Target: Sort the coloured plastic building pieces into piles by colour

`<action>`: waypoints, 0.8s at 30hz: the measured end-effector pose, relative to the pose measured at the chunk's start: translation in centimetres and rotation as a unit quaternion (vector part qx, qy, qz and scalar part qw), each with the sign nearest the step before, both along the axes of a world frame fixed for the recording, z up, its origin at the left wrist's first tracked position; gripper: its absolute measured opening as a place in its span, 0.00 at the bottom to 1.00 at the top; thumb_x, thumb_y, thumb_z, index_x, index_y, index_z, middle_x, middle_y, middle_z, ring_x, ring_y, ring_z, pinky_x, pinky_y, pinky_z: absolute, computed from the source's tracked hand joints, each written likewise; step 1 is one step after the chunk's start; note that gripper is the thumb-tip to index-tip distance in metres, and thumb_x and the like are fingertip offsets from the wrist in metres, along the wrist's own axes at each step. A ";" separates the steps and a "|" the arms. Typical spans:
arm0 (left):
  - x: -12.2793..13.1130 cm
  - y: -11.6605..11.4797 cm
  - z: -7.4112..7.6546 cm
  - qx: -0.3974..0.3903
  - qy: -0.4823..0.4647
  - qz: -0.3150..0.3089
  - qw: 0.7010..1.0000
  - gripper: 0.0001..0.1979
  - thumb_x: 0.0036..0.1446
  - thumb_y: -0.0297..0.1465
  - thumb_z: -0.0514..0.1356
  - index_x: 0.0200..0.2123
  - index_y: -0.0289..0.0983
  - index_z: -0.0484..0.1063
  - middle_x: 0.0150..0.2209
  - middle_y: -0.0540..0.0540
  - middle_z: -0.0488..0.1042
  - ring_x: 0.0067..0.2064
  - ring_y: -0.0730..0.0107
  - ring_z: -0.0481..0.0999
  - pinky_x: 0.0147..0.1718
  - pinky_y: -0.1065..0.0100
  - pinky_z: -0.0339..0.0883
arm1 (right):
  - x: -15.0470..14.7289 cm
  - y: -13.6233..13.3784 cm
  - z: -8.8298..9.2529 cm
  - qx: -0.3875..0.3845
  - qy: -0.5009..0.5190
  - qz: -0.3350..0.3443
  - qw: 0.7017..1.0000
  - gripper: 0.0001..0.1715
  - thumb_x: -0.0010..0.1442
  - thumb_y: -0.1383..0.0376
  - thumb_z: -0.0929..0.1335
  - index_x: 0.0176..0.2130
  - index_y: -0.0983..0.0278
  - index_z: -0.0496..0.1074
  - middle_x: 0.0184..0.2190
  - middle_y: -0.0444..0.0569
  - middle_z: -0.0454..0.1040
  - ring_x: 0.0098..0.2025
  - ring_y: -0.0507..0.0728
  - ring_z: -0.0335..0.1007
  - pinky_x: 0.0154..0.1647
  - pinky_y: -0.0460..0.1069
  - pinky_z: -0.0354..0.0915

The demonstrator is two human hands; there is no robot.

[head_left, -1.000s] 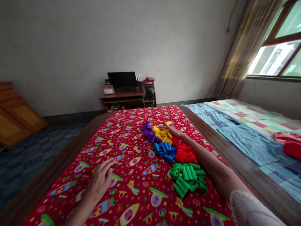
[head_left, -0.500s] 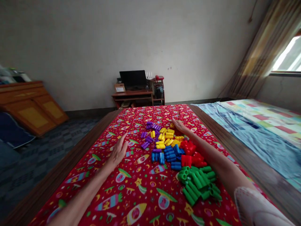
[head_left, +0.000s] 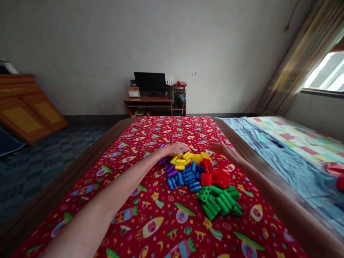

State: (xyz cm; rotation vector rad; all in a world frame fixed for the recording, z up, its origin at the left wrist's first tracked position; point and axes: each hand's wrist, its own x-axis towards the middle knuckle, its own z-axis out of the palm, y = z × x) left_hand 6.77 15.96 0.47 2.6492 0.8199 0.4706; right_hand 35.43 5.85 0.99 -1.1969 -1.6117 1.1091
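Plastic toy blocks made of joined tubes lie in colour groups on a red patterned cloth (head_left: 150, 222). My left hand (head_left: 176, 148) reaches over the far left of the heap, its fingers stretched out to the right at the far edge of the yellow blocks (head_left: 180, 164). It partly hides the purple blocks (head_left: 172, 172). My right hand (head_left: 227, 150) is open, fingers extended, beyond and to the right of the red blocks (head_left: 216, 177), with nothing in it. Nearer to me are the blue blocks (head_left: 188, 175) and the green blocks (head_left: 220, 202).
The cloth covers a table with brown wooden edges (head_left: 249, 161). A bed (head_left: 292, 157) with blue and checkered covers stands along the right. Ahead is a desk (head_left: 150, 100) with a monitor (head_left: 149, 84). A wooden cabinet (head_left: 29, 107) stands at the left.
My left hand has moved right and away from me, from bare cloth to the purple and yellow blocks. My right hand has shifted right, off the yellow blocks. The view has moved slightly.
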 end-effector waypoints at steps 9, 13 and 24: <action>-5.6 -13.1 0.5 0.123 0.086 0.021 0.988 0.19 0.62 0.43 0.57 0.53 0.45 0.73 0.61 0.41 0.65 0.61 0.50 0.66 0.57 0.50 0.63 | -0.9 -13.4 -5.4 0.091 -0.172 -0.136 0.971 0.36 0.64 0.42 0.58 0.64 0.55 0.64 0.66 0.49 0.60 0.69 0.63 0.49 0.69 0.65 0.46; -7.0 -16.9 0.1 0.135 0.019 0.055 0.989 0.24 0.65 0.42 0.53 0.61 0.41 0.65 0.61 0.37 0.63 0.62 0.50 0.64 0.59 0.49 0.61 | -7.3 -10.4 -5.5 0.098 -0.159 -0.159 0.969 0.39 0.63 0.41 0.57 0.63 0.57 0.63 0.65 0.52 0.61 0.68 0.64 0.52 0.68 0.65 0.49; -3.8 -28.2 -0.7 0.266 0.046 -0.133 0.954 0.22 0.66 0.45 0.50 0.60 0.48 0.65 0.68 0.51 0.58 0.70 0.56 0.47 0.67 0.44 0.37 | -16.9 -2.8 0.3 0.160 -0.086 -0.081 0.980 0.35 0.68 0.49 0.53 0.59 0.68 0.66 0.57 0.57 0.71 0.60 0.62 0.65 0.62 0.57 0.59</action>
